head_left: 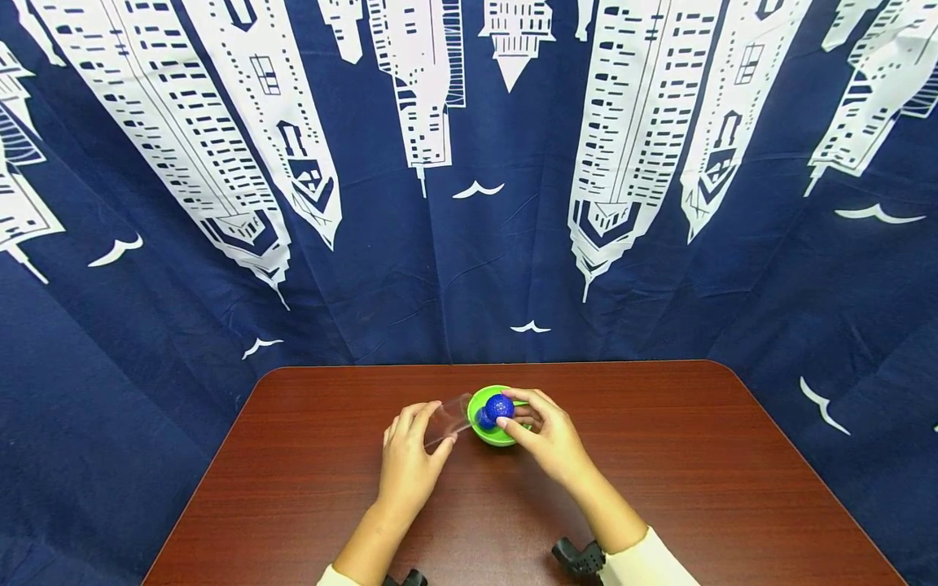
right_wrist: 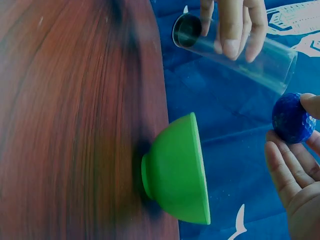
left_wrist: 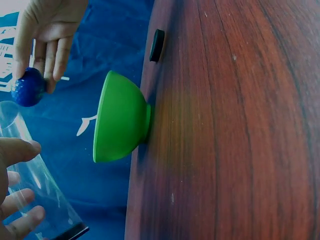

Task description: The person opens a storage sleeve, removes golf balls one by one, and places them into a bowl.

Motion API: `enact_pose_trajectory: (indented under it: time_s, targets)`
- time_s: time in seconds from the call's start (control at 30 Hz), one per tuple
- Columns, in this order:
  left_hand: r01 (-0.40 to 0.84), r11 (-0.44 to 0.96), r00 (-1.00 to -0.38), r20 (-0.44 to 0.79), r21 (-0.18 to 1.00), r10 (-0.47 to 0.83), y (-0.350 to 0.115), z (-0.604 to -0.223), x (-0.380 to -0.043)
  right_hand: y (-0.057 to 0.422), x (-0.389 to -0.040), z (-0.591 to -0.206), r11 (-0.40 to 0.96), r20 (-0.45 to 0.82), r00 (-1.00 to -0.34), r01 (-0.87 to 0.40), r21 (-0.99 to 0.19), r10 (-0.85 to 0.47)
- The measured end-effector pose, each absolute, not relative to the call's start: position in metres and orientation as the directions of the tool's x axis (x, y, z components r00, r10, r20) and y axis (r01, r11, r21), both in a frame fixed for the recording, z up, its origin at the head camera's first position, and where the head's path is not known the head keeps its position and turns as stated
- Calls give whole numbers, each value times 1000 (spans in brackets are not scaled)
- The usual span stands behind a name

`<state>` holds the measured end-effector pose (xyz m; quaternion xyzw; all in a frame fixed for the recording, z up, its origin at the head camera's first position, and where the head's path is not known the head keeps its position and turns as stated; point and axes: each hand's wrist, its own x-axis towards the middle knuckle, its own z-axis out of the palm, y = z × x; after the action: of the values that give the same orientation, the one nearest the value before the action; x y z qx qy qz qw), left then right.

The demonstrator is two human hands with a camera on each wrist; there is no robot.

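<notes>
My left hand (head_left: 410, 460) grips a clear plastic tube (head_left: 449, 419) with a black end. The tube is tilted, its open mouth toward the green bowl (head_left: 493, 441). Between thumb and fingers, my right hand (head_left: 553, 439) pinches a dimpled blue golf ball (head_left: 501, 407). From the head view this ball overlaps the bowl; both wrist views show the held golf ball (left_wrist: 28, 87) above the bowl's rim, close to the tube's mouth. A second blue ball (head_left: 484, 420) shows inside the bowl in the head view; the bowl's wall hides it from the wrist cameras.
A small black round cap (left_wrist: 157, 45) lies on the brown wooden table (head_left: 315, 488), on the right hand's side of the bowl. Behind the table hangs a dark blue curtain (head_left: 484, 268) with white building prints. Black wrist devices (head_left: 579, 557) show at the lower edge.
</notes>
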<state>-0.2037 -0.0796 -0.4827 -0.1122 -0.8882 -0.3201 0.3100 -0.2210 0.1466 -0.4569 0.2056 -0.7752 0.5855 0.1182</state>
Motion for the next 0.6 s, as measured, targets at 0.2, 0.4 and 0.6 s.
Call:
enact_pose_trajectory:
  time_s: [0.2, 0.4, 0.6]
  targets:
    - [355, 726, -826, 561, 589, -52, -78, -484, -203, 149, -229, -460, 304, 448, -874, -485, -820, -186]
    - [304, 647, -878, 469, 700, -94, -78, -486, -205, 150, -234, -465, 389, 433, -876, -483, -785, -213]
    - [252, 570, -926, 367, 782, -95, -79, -490, -207, 152, -238, -472, 481, 441, -860, -510, -713, -258]
